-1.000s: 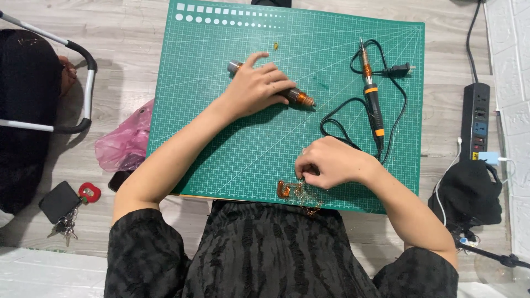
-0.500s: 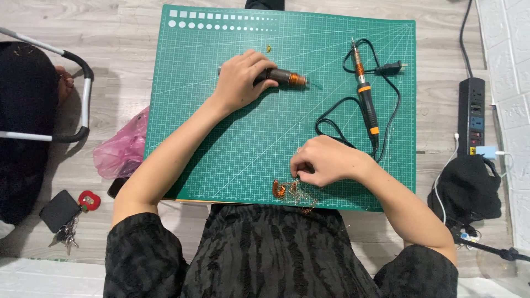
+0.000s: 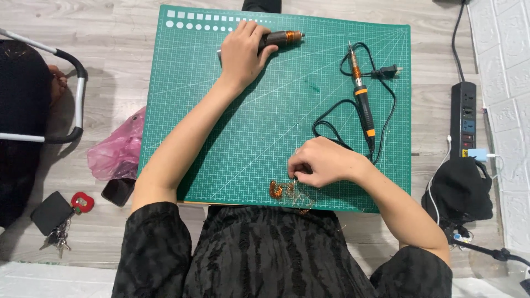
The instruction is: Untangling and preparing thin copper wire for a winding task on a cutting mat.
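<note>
Green gridded cutting mat (image 3: pixel 221 127) covers the wooden floor. At its far edge my left hand (image 3: pixel 243 52) wraps one dark rotary tool (image 3: pixel 281 37) with a copper-coloured nose. At the near edge my right hand (image 3: pixel 323 163) pinches what looks like thin copper wire (image 3: pixel 287 190). One orange-banded soldering iron (image 3: pixel 361 102) lies right.

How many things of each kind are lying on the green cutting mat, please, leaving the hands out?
Handheld power tools: 2, a dark rotary tool under the left hand and a corded soldering iron
Copper wire coils: 1
Tangles of fine wire: 1, at the right hand
Total: 4
</note>
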